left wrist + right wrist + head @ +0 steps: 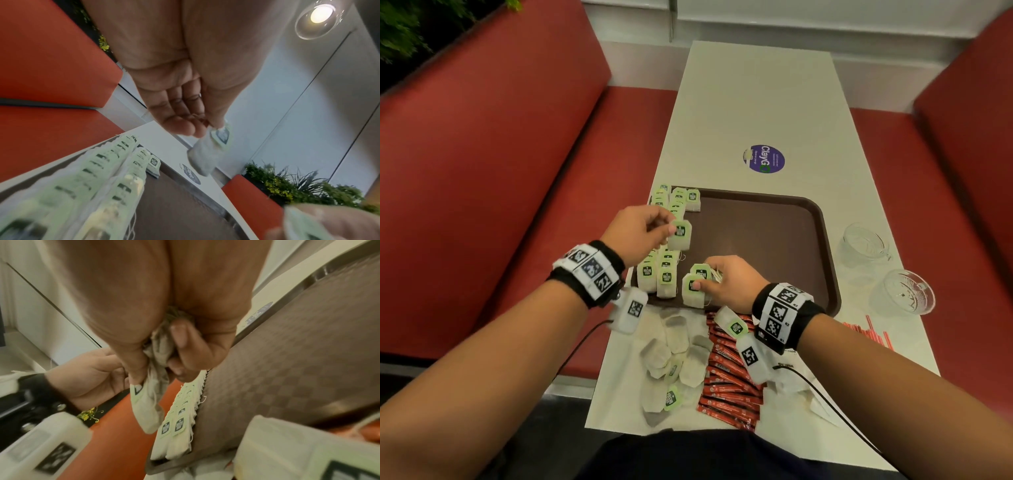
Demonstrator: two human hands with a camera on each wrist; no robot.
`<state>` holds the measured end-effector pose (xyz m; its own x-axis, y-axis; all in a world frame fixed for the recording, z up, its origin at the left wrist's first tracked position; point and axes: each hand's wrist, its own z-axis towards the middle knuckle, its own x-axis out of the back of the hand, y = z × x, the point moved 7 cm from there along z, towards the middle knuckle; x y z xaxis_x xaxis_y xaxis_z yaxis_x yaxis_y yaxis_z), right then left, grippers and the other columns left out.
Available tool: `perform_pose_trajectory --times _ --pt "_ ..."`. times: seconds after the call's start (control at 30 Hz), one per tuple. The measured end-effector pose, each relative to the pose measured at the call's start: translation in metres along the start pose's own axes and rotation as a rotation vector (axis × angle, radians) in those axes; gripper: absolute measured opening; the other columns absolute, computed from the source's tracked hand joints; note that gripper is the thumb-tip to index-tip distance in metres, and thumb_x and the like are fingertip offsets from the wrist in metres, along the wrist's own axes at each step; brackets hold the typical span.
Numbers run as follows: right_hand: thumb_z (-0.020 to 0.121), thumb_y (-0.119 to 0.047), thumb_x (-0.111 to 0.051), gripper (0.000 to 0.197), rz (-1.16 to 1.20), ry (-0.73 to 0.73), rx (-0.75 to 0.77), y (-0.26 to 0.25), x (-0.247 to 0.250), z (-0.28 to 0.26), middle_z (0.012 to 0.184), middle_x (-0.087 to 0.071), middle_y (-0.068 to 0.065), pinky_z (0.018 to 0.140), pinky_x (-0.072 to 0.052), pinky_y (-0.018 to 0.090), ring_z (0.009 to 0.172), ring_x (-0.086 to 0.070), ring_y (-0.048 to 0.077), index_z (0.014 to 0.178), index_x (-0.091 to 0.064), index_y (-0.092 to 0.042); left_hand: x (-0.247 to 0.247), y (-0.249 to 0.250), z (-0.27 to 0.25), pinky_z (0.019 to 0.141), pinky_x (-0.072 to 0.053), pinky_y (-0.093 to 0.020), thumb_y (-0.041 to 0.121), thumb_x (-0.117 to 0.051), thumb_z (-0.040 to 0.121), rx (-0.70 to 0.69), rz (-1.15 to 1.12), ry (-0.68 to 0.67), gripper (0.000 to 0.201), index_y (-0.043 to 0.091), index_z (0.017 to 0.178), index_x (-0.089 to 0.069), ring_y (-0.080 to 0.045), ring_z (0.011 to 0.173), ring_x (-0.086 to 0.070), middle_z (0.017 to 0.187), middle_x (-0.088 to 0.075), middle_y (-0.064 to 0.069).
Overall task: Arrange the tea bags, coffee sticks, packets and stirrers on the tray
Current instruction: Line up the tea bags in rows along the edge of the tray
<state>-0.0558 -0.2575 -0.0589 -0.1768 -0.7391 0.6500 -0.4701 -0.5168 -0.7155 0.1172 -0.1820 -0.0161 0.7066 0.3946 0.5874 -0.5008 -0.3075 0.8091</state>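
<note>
Head view: left hand (635, 233) pinches one white paper tea bag with green tag (679, 235) above the brown plastic tray (774, 236), over its left-edge rows.

Left wrist: bag dangles; lower it squarely, overlapping the row.

Right wrist: right hand (164, 331) clutches a bunch of tea bags (156, 363).

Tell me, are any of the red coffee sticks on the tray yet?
No, the coffee sticks all lie on the table in front of the tray, which holds only tea bags.
</note>
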Motion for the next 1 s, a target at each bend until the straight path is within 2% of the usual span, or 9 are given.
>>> perform_pose_trajectory --times 0.17,0.27,0.37,0.47,0.53,0.6,0.77,0.9,1.0 --pt "0.093 -0.036 -0.069 0.022 0.06 0.039 -0.034 0.011 0.012 0.002 0.082 -0.07 0.001 0.071 -0.056 0.039 0.07 -0.064 0.016 0.09 -0.066 -0.015 -0.01 -0.01 0.068 0.073 -0.057 -0.03 0.023 -0.069 0.092 0.042 0.151 0.033 0.003 0.026 0.09 -0.067 -0.011 0.073 -0.067 0.079 -0.07 0.006" --pt "0.093 -0.036 -0.068 0.02 0.067 0.06 -0.044 0.015 0.021 0.003 0.087 -0.071 -0.001 0.079 -0.056 0.043 0.081 -0.067 0.017 0.094 -0.068 -0.016 -0.019 -0.017 0.105 0.081 -0.052 -0.029 0.028 -0.066 0.093 0.071 0.277 0.028 0.006 0.025 0.096 -0.07 -0.015 0.084 -0.063 0.09 -0.069 0.005" --pt "0.093 -0.035 -0.068 0.02 0.088 0.079 -0.056 0.021 0.029 0.005 0.088 -0.072 0.001 0.08 -0.055 0.044 0.081 -0.067 0.019 0.095 -0.068 -0.015 -0.033 -0.029 0.136 0.08 -0.046 -0.026 0.028 -0.063 0.095 0.129 0.402 -0.024 0.017 0.016 0.101 -0.074 -0.017 0.086 -0.059 0.097 -0.07 -0.001" --pt "0.093 -0.034 -0.069 0.018 0.095 0.111 -0.076 0.027 0.038 0.007 0.087 -0.071 0.0 0.078 -0.056 0.042 0.08 -0.066 0.018 0.095 -0.068 -0.016 -0.049 -0.043 0.158 0.076 -0.048 -0.027 0.024 -0.064 0.093 0.196 0.474 -0.113 0.013 0.019 0.09 -0.076 -0.018 0.09 -0.064 0.106 -0.073 0.002" --pt "0.092 -0.034 -0.069 0.018 0.109 0.125 -0.084 0.028 0.043 0.008 0.088 -0.071 0.0 0.078 -0.056 0.041 0.081 -0.067 0.018 0.096 -0.069 -0.017 -0.051 -0.05 0.167 0.071 -0.046 -0.025 0.02 -0.064 0.092 0.246 0.478 -0.105 0.012 0.022 0.087 -0.075 -0.014 0.083 -0.062 0.099 -0.073 0.005" --pt "0.092 -0.033 -0.069 0.018 0.114 0.136 -0.093 0.032 0.049 0.011 0.088 -0.072 0.001 0.078 -0.056 0.041 0.081 -0.067 0.018 0.097 -0.069 -0.016 -0.053 -0.055 0.176 0.073 -0.049 -0.025 0.019 -0.065 0.09 0.275 0.49 -0.069 0.013 0.018 0.093 -0.077 -0.016 0.083 -0.063 0.093 -0.071 0.003" --pt "0.092 -0.033 -0.07 0.018 0.143 0.165 -0.108 0.038 0.054 0.013 0.083 -0.07 0.001 0.073 -0.055 0.039 0.077 -0.066 0.019 0.09 -0.067 -0.016 -0.057 -0.059 0.186 0.086 -0.055 -0.032 0.027 -0.069 0.086 0.306 0.591 -0.051 0.019 0.014 0.097 -0.076 -0.026 0.097 -0.067 0.104 -0.073 -0.004" --pt "0.091 -0.031 -0.071 0.018 0.179 0.178 -0.118 0.042 0.055 0.015 0.082 -0.069 0.002 0.073 -0.056 0.041 0.077 -0.066 0.02 0.088 -0.066 -0.014 -0.067 -0.049 0.19 0.082 -0.056 -0.039 0.043 -0.071 0.082 0.254 0.628 -0.067 0.034 0.012 0.097 -0.069 -0.03 0.092 -0.064 0.099 -0.069 -0.007" --pt "0.091 -0.031 -0.071 0.018 0.197 0.177 -0.117 0.043 0.054 0.017 0.084 -0.07 0.003 0.075 -0.057 0.042 0.079 -0.067 0.021 0.09 -0.066 -0.013 -0.082 -0.047 0.187 0.076 -0.053 -0.035 0.049 -0.075 0.078 0.239 0.718 -0.16 0.041 0.013 0.096 -0.068 -0.029 0.089 -0.062 0.099 -0.068 -0.007"
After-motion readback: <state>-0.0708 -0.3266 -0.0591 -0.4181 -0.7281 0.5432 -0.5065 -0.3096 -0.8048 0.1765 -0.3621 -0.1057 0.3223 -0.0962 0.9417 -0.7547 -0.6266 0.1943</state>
